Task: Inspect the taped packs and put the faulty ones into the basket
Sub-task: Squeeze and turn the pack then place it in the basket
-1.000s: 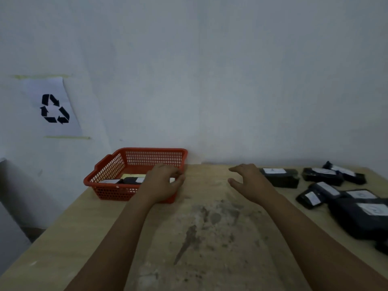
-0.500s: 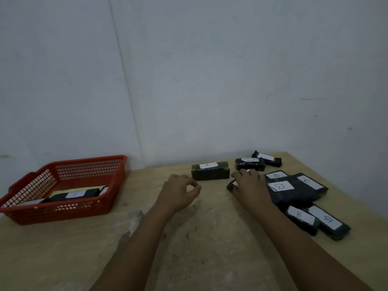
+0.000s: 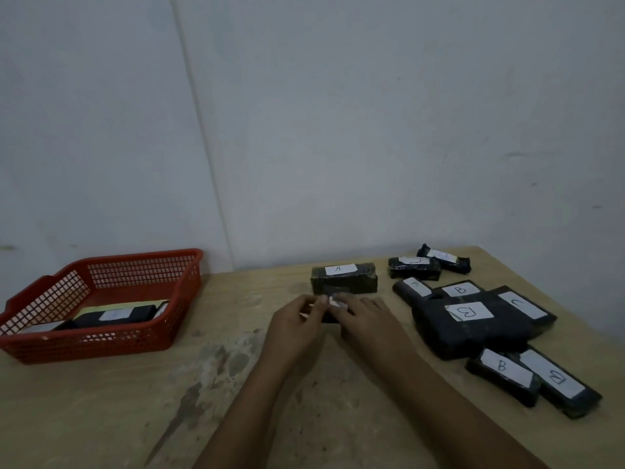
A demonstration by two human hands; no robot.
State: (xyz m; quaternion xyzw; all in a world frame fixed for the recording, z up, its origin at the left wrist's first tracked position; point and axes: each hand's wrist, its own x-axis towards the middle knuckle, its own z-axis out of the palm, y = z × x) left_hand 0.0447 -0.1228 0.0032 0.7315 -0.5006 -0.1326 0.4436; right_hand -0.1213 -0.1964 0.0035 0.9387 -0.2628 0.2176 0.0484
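Note:
My left hand (image 3: 293,321) and my right hand (image 3: 367,316) meet at the table's middle and together hold a small black taped pack (image 3: 333,308) with a white label; most of it is hidden under my fingers. Just behind it lies a black pack marked A (image 3: 343,278). A red mesh basket (image 3: 67,343) stands at the left with a black labelled pack (image 3: 113,316) and paper inside. Several black packs marked B and C (image 3: 473,316) lie in a cluster at the right.
Two more packs (image 3: 414,267) sit at the back right near the wall. Two packs marked B (image 3: 531,380) lie close to the table's right edge. The wooden table (image 3: 203,394) has a worn, stained patch in front. A pale wall closes the back.
My right hand drew a small pack from the cluster toward the middle, and my left hand moved right to take hold of it too. The view shifted rightward away from the basket.

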